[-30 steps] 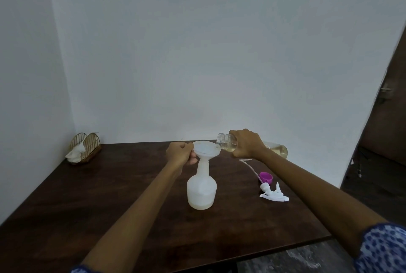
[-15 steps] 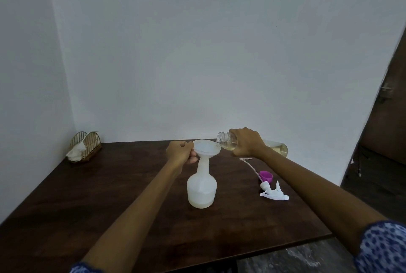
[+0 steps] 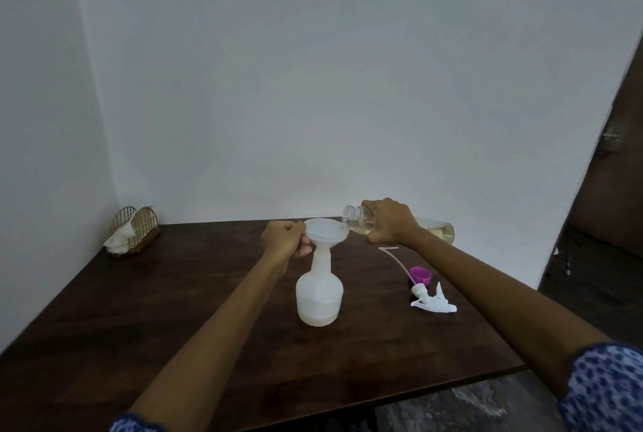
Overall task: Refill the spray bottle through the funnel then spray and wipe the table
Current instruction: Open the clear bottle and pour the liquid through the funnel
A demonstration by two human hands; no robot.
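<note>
A white translucent spray bottle (image 3: 319, 296) stands on the dark wooden table (image 3: 174, 310) with a little pale liquid at its bottom. A white funnel (image 3: 325, 231) sits in its neck. My left hand (image 3: 283, 238) pinches the funnel's left rim. My right hand (image 3: 389, 221) grips a clear refill bottle (image 3: 358, 218) of yellowish liquid, held almost level, its open mouth at the funnel's right rim. The white trigger sprayer head (image 3: 431, 301) with its long dip tube lies on the table to the right.
A purple cap (image 3: 420, 274) lies beside the sprayer head. A gold wire holder with a white cloth (image 3: 134, 229) stands at the table's back left corner. White walls close the back and left; the table's right edge drops to a dark floor.
The refill bottle's mouth has risen slightly above the funnel's rim. Both hands otherwise keep their places.
</note>
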